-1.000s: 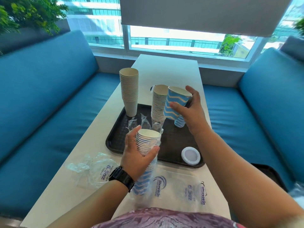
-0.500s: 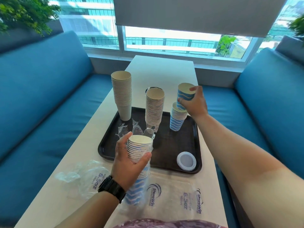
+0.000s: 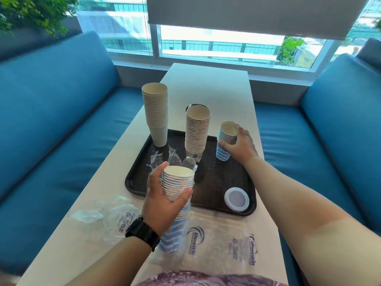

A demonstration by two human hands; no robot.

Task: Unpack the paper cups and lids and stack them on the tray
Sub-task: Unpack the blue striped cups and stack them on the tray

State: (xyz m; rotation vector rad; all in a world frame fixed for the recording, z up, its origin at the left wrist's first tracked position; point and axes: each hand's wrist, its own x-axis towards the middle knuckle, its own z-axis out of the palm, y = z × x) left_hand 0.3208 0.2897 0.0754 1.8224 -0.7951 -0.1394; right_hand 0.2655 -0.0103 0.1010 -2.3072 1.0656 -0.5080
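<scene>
1. The blue-striped paper cups (image 3: 177,183) are thin, light and easily dented, I judge; a nested column is stiffer than one cup, so it is best taken around the side just below the rolled rims, with gentle pressure.
2. The left hand (image 3: 162,200) wraps closed around such a column, thumb on the right side and fingers on the left, holding it over the tray's near edge. Its lower part sits in a clear plastic sleeve (image 3: 216,242), which looks slippery and crinkly, so the cups could slide inside it.
3. The right hand (image 3: 240,144) closes around the top of a short stack of blue-striped cups (image 3: 223,150) standing near the tray's right edge, fingertips at the rim of the uppermost cup.
4. A taller stack of patterned cups (image 3: 196,133) stands at the middle of the tray's far edge, and a tall stack of plain beige cups (image 3: 155,114) at its far left corner. Tall narrow columns like these would tip easily if knocked.
5. A white plastic lid (image 3: 236,199), flat, round and smooth, lies at the near right corner.
6. The tray (image 3: 214,182) is dark, rigid, with a raised lip and a finely textured floor; crumpled clear wrap (image 3: 162,157) lies on it.
7. An empty printed bag (image 3: 107,217) lies on the pale smooth table (image 3: 208,83) by the tray's near left corner.
</scene>
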